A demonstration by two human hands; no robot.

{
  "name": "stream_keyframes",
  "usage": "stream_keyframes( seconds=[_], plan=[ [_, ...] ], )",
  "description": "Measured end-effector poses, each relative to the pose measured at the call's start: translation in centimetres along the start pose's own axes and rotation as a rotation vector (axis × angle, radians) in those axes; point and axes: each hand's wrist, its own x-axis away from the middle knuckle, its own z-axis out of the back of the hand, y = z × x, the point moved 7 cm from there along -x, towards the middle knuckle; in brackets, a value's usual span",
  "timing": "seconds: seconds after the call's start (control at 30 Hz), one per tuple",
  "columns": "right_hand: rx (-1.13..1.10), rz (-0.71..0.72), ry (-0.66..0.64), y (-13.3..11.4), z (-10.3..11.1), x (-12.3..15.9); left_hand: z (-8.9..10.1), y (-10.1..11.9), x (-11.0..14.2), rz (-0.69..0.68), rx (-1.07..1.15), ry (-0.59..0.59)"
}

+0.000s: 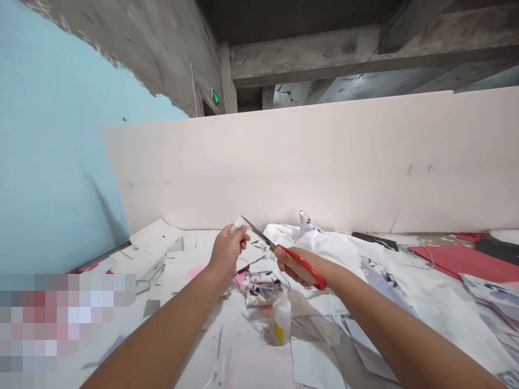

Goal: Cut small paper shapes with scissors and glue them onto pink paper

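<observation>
My left hand pinches a small white piece, which looks like paper or card, between thumb and fingers. In my right hand is a pair of scissors with red handles, their blades pointing up and left. The blade tips reach the edge of the white piece; whether they are cutting into it I cannot tell. Below my hands, a white squeeze bottle with a yellow label stands upright. Just behind the bottle lies a bundle of patterned fabric.
White cloth is heaped at the right, with red sheets beyond it. White card pieces lie at the left, and paper scraps cover much of the table. A pale upright panel borders the back; a blue wall stands left.
</observation>
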Motion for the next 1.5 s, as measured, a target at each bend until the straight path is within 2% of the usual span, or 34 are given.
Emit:
stream_keyframes(
  seconds=[1.23,1.5],
  plan=[
    [0.039,-0.058,0.010,0.44,-0.13,-0.17,-0.05,-0.07,0.00,0.004,0.000,-0.011],
    [0.051,-0.024,0.001,0.47,-0.14,-0.39,0.02,-0.24,-0.21,0.013,0.009,-0.008]
  ],
)
